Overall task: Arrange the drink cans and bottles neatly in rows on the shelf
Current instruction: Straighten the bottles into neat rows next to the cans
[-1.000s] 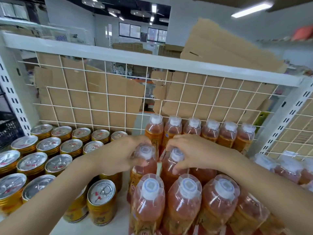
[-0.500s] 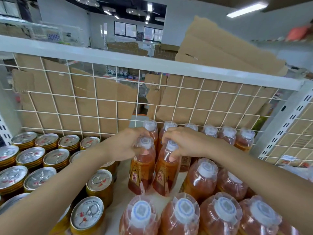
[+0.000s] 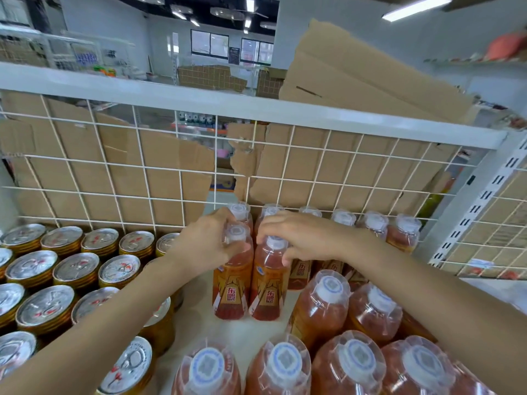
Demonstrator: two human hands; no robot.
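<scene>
The left hand [image 3: 205,243] is curled round the neck of the left bottle [image 3: 232,286], and the right hand [image 3: 302,238], close beside it, grips the cap and shoulder of the right bottle [image 3: 268,286]. Both bottles stand upright and touching, just in front of the back row of bottles [image 3: 373,223]. Full and sealed, they are probably fairly heavy. Their thin plastic walls may give under a squeeze, so the stiff neck looks the surest hold, though the clear film over the caps could be slick. The shelf board [image 3: 242,329] is smooth and pale, likely easy to slide on. Cans [image 3: 77,269] fill the left side and nearer bottles [image 3: 325,303] crowd the right. A wire grid [image 3: 142,172] backed by cardboard [image 3: 356,75] closes the rear, with a lit storeroom beyond.
</scene>
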